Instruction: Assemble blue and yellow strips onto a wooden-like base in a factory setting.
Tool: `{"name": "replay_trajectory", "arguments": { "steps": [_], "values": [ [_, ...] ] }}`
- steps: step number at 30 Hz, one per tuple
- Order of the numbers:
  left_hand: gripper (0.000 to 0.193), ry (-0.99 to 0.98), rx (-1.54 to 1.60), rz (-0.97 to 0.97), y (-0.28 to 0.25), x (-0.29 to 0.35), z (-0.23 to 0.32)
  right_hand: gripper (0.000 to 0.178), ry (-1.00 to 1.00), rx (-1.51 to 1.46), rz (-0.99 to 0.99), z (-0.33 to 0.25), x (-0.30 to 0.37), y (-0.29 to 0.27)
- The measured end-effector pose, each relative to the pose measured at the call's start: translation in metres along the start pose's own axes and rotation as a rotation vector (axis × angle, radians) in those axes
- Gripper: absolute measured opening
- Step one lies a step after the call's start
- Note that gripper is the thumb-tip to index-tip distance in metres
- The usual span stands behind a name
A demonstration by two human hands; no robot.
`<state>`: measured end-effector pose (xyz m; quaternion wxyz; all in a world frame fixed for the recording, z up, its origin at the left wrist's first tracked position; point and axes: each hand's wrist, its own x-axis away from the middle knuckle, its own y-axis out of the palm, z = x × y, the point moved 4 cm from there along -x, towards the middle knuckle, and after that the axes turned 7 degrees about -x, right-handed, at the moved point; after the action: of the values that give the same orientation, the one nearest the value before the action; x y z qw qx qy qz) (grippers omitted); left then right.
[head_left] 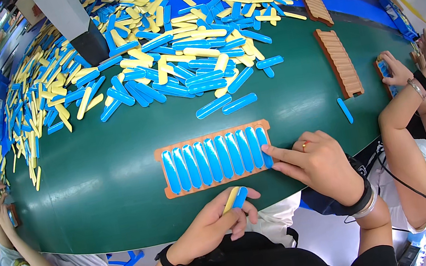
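Observation:
An orange-brown grooved tray (222, 184) lies in front of me, its slots filled with a row of blue round-ended flat strips (212, 159). At the tray's right end, my right hand (318, 163) has its index fingertip and thumb on the last blue strip (263, 138), which they partly cover. My left hand (222, 219), just below the tray, is closed around a small stack of blue-and-yellow strips (234, 200). The fingers hide how many are in that stack.
A large pile of loose blue and yellow strips (187, 52) spreads over the far green table (106, 203); a grey post (64, 16) rises through it. Two more grooved trays (340, 62) and a single blue strip (345, 111) lie to the right. Co-workers sit on both sides.

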<state>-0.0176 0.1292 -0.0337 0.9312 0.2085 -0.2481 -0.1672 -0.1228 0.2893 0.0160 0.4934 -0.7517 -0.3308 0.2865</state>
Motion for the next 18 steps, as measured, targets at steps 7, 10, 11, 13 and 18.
{"name": "replay_trajectory", "arguments": {
  "steps": [7, 10, 11, 13, 18],
  "values": [
    [0.022, -0.014, 0.111, 0.000, 0.000, 0.009, 0.004, 0.018, -0.056, -0.008, 0.116, 0.006, -0.012, 0.000],
    [0.019, -0.006, 0.097, 0.056, -0.012, 0.027, 0.006, 0.020, -0.077, -0.019, 0.123, 0.009, -0.019, -0.001],
    [0.019, -0.028, 0.047, 0.082, -0.017, 0.034, 0.009, 0.021, -0.038, -0.018, 0.095, 0.012, -0.022, 0.000],
    [0.016, -0.030, -0.076, 0.189, -0.025, 0.048, 0.025, 0.023, -0.002, -0.014, 0.071, 0.013, -0.026, -0.001],
    [0.016, 0.035, -0.471, 0.518, -0.056, 0.069, 0.066, 0.024, 0.252, -0.666, 0.080, 0.018, -0.028, -0.007]
  ]
}}
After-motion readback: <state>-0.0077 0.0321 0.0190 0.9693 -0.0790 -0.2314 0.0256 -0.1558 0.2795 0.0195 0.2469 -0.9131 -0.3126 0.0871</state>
